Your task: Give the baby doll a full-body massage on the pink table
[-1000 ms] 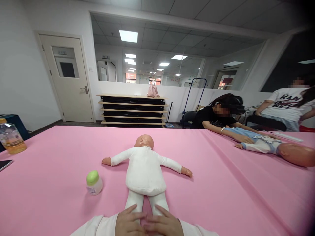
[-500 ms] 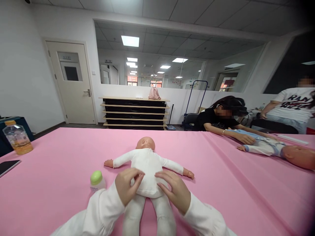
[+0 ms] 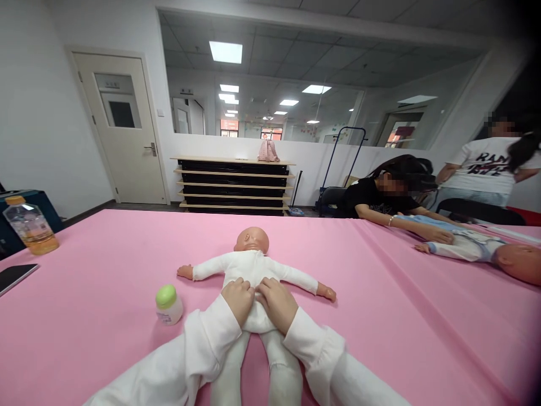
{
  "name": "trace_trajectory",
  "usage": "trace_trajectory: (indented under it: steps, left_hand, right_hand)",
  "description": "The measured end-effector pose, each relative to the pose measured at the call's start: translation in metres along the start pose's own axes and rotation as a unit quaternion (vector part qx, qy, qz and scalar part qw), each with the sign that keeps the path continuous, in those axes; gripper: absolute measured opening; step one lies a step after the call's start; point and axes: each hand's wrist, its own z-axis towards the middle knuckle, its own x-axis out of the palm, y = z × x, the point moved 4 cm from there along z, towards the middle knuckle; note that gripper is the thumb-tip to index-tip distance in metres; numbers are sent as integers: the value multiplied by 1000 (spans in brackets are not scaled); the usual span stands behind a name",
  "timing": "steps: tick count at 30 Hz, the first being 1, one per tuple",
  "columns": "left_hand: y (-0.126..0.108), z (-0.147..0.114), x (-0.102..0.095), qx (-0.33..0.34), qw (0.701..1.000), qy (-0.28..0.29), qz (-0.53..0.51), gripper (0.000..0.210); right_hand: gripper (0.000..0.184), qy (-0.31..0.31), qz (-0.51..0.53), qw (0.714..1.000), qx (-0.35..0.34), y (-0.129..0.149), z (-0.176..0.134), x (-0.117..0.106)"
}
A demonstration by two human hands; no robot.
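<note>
A baby doll (image 3: pixel 249 265) with a white cloth body lies face down on the pink tablecloth, arms spread and head away from me. My left hand (image 3: pixel 239 299) rests on the middle of its back with the fingers curled in against the cloth. Close beside it, my right hand (image 3: pixel 275 301) is bent the same way on the back, fingers closed on the cloth. Both thumbs and the undersides of the hands are hidden. Left of the doll stands a small jar (image 3: pixel 169 307) with a green lid, apart from my hands.
A drink bottle (image 3: pixel 31 228) and a phone (image 3: pixel 17 277) lie toward the left edge of the pink-covered table (image 3: pixel 105 270). On the right, a person in black (image 3: pixel 372 197) handles another doll (image 3: pixel 473 246). Someone in a white shirt (image 3: pixel 484 163) stands behind.
Both hands have come down onto the doll's back and closer together, and their spread fingers have curled in. My view has tilted slightly downward.
</note>
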Motion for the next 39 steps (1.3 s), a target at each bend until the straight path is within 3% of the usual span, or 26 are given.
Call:
trace_trajectory:
  steps: [5,10,14,17,21,27,32,35,39]
  left_hand:
    - [-1,1,-5,-35,999,9,-3,21]
    - [17,2,-27,-48,994,-79,-58,15]
    - [25,9,-24,-25,989,-124,-75,16]
    - [24,14,-5,-19,995,-79,-65,14]
    - [25,20,14,-52,997,-22,-42,17]
    - [32,28,-2,-81,995,-18,-47,19]
    - [27,44,-20,-64,997,-36,-29,24]
    - [23,53,-15,-59,998,-13,-21,26]
    - [26,58,0,-79,997,14,-23,28]
  right_hand:
    - [16,-31,-14,999,-12,8,-1,0]
    - [7,-65,80,995,4,-4,1,-24]
    - [11,-107,83,991,21,-13,4,-21]
    - [25,-91,66,993,21,-17,7,-6]
    - [11,-67,51,996,38,-17,10,8]
    - [7,-64,101,991,59,-19,19,-1]
    - [19,-123,85,987,52,-23,36,-12]
    - [24,-111,47,991,66,-24,45,-5]
    - [15,-90,25,992,81,-24,52,9]
